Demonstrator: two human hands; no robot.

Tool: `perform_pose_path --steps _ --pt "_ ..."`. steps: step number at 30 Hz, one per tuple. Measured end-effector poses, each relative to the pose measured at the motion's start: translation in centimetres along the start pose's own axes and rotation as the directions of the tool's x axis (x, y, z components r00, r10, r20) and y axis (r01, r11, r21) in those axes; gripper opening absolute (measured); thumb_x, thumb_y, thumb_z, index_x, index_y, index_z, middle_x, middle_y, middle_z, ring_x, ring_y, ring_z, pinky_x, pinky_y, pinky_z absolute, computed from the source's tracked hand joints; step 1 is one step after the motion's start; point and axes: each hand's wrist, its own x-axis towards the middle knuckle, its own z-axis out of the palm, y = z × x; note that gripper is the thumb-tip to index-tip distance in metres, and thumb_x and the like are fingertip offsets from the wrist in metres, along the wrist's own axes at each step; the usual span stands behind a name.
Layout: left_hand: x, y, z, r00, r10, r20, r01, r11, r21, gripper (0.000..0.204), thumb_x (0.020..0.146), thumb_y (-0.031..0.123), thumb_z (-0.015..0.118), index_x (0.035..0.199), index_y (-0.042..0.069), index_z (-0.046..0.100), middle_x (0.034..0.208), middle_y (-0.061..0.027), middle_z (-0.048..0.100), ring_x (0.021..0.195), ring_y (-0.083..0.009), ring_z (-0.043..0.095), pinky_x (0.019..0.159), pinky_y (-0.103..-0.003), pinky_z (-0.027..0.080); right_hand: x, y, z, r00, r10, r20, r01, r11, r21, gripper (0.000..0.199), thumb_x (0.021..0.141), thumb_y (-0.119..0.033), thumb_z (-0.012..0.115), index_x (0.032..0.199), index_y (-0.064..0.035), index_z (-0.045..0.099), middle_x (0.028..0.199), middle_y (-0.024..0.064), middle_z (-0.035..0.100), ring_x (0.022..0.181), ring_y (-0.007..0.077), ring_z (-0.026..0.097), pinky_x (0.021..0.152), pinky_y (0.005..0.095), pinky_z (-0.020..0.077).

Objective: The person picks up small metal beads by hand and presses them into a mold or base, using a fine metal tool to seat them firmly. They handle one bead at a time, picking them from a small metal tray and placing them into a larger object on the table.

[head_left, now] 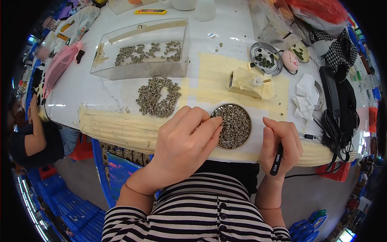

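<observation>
A round tin (251, 121) in front of me is filled with small grey metal parts (234, 127). My left hand (187, 131) is at the tin's left side, thumb and fingertips pinched together over the parts. Whatever is between those fingertips is too small to make out. To the right of the tin, my right hand (284, 143) is closed around black tweezers (277, 161); their rear end sticks out below the palm, and the tips are hidden by the fingers. A loose heap of similar metal parts (151, 99) lies on the table left of the tin.
Beyond the heap stands a clear plastic box (141, 73) with more parts. A tape-wrapped block (244, 84) sits behind the tin. Farther right are a metal dish (274, 72) with dark pieces, crumpled tissue (304, 101) and black cables. A pink fan (62, 66) and a seated person are at left.
</observation>
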Motion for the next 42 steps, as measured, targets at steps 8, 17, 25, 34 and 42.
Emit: perform_pose_path --steps 8,17,25,34,42 --pt "-0.5 -1.0 -0.9 0.996 -0.069 -0.062 0.067 0.997 -0.041 0.021 0.075 -0.005 0.076 0.095 0.001 0.074 0.079 -0.0077 0.062 0.069 -0.0188 0.058 0.059 -0.029 0.045 0.0 0.2 0.1 1.000 -0.019 -0.005 0.019 1.000 0.007 0.019 0.080 0.001 0.075 0.099 -0.0038 0.075 0.074 0.0065 0.063 0.055 0.0131 0.051 0.049 0.0244 0.0375" --pt "-1.3 -2.5 -2.1 0.946 -0.209 -0.247 0.216 0.976 0.002 0.015 0.074 -0.002 0.078 0.088 0.000 0.072 0.082 -0.0087 0.061 0.073 -0.0226 0.059 0.063 -0.032 0.047 -0.4 0.7 -0.2 0.994 -0.064 -0.087 0.076 0.988 0.137 0.034 0.087 -0.030 0.076 0.102 0.0006 0.073 0.072 0.0056 0.062 0.060 0.0120 0.054 0.050 0.0229 0.0369" --pt "-2.2 -3.7 -3.7 0.965 -0.187 -0.185 0.204 0.976 0.075 0.017 0.074 0.001 0.080 0.089 0.003 0.072 0.085 -0.0069 0.060 0.081 -0.0238 0.056 0.069 -0.034 0.046 -2.2 1.0 -1.5 0.997 -0.035 -0.068 0.039 0.997 0.068 0.071 0.083 -0.064 0.067 0.111 0.0010 0.061 0.079 0.0046 0.053 0.068 0.0125 0.046 0.059 0.0258 0.0327" --pt "-1.6 -3.8 -2.4 0.989 -0.129 -0.077 0.137 0.983 0.123 0.015 0.076 0.001 0.076 0.091 0.002 0.073 0.082 -0.0066 0.056 0.080 -0.0233 0.051 0.069 -0.034 0.043 -3.1 3.1 -4.7 0.986 -0.007 -0.166 0.003 1.000 -0.024 0.070 0.078 -0.056 0.076 0.114 0.0003 0.056 0.087 0.0086 0.056 0.074 0.0172 0.051 0.065 0.0296 0.0390" --pt "-1.2 -3.4 -1.9 0.993 -0.066 -0.096 0.087 0.968 0.234 0.011 0.077 -0.002 0.072 0.085 0.001 0.066 0.083 -0.0088 0.056 0.080 -0.0270 0.053 0.070 -0.037 0.044 -2.7 3.8 -6.7 0.996 0.074 -0.058 -0.081 0.987 -0.141 0.051 0.084 -0.042 0.074 0.106 0.0020 0.059 0.089 0.0108 0.058 0.073 0.0215 0.054 0.065 0.0323 0.0418"
